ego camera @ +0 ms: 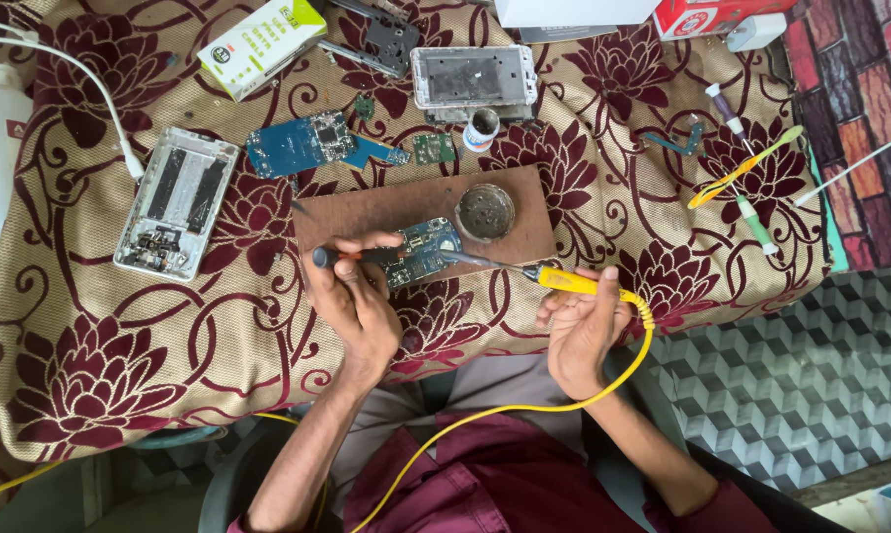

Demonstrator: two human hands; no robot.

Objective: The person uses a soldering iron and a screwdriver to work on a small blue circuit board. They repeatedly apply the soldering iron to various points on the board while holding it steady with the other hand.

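**A:** Your right hand (584,331) has its fingers wrapped around the yellow soldering iron (564,281), whose tip reaches toward ten o'clock onto the small blue circuit board (421,252). Your left hand (352,296) is pinching a dark-handled tool (352,257) laid sideways against the board's left edge. How should you handle this?

**B:** I'd say keep that left-hand tool pressing the board flat on the brown wooden block (386,212), so nothing slides while the tip touches. Rest the heel of your right hand on the patterned cloth (120,336) for steadiness, and mind the yellow cord (524,405) looping back toward six o'clock across your lap; a snag there could tug the iron.

**A:** And the board itself?

**B:** It lies at the near edge of the block, about the centre of your view, blue-green with small metal-coloured parts, partly covered by your left fingers. The round dark tin (485,212) sits just beside it at one o'clock. A larger blue board (302,143) lies well apart at eleven o'clock. I can't tell which joint the tip meets.
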